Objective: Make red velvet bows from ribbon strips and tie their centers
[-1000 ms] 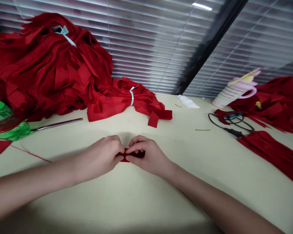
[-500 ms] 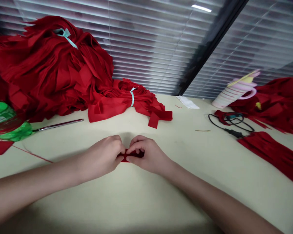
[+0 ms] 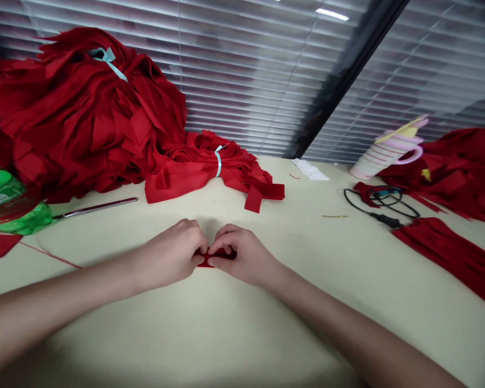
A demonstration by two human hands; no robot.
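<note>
You're working at a long cream table [image 3: 210,323], with slatted blinds [image 3: 242,81] behind it. Beyond your hands on the left, a big heap of red fabric [image 3: 84,124] rises against the blinds, a pale blue tie [image 3: 107,56] near its top. Just right of it sits a red bundle [image 3: 198,172] of strips, cinched by a blue band [image 3: 218,161]. On the far right lies a second red heap [image 3: 461,172], with a flat stack of red strips [image 3: 448,264] nearer you, a black cable [image 3: 382,207] beside them, and a pink-striped roll [image 3: 388,153] leaning against the heap. A green bottle [image 3: 2,196] lies at the left edge, next to a slim metal tool [image 3: 95,207]. A white scrap [image 3: 309,170] lies by the far edge.

Your left hand [image 3: 167,250] and right hand [image 3: 244,256] meet at the middle of the table, fingers curled inward, nearly touching each other. Together they pinch a small red piece [image 3: 204,263] between them, directly in front of you. Your fingers hide most of it, and you can't tell whether it touches the table.
</note>
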